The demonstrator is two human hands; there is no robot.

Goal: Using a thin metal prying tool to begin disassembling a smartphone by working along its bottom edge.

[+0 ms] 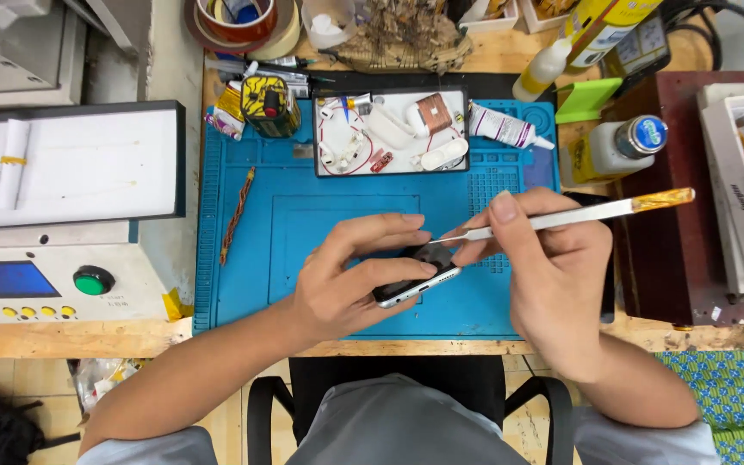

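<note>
Your left hand (pixel 350 280) is gripping the phone (pixel 415 277) tilted above the near-centre of the blue mat (pixel 303 215). Your right hand (pixel 544 275) is pinching a metal pry tool (pixel 561 218) — tip touching the phone's far edge — just near the parts tray (pixel 392 131).

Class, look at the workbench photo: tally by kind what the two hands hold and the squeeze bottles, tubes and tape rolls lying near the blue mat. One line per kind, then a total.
Phones: 1, phone in left hand
Metal pry tools: 1, pry tool in right hand
Bottles: 2
Tubes: 1
Tape rolls: 1
Total: 6
</note>
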